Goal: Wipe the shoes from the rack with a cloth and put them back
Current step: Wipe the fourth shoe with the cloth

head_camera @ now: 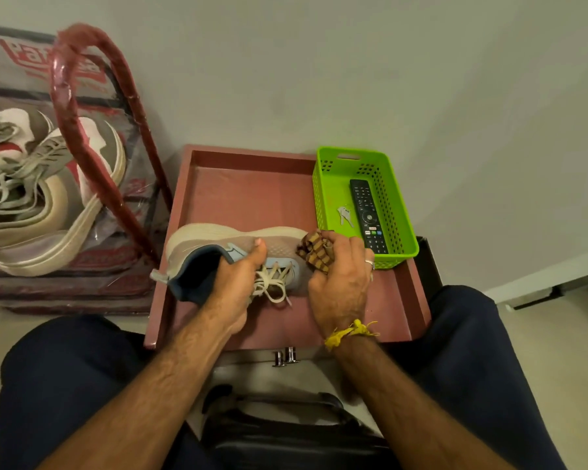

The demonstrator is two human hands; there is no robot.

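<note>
Your knees: dark trousers, one on either side of the red-brown raised-rim counter point(411, 300).
Your left hand point(233, 283): clasps the beige mesh sneaker with cream laces point(218, 245) at its navy collar, thumb across the upper.
Your right hand point(340, 283): clenched around the brown-and-tan striped cloth point(314, 252), pressed to the sneaker's toe end.
Sneaker: lying on its side on the counter.
Lime-green perforated plastic basket point(398, 205): far right corner, holding a black remote control point(367, 215) and keys point(345, 215).
Red rack point(72, 130): far left, with grey-and-white sneakers point(31, 184).
</note>
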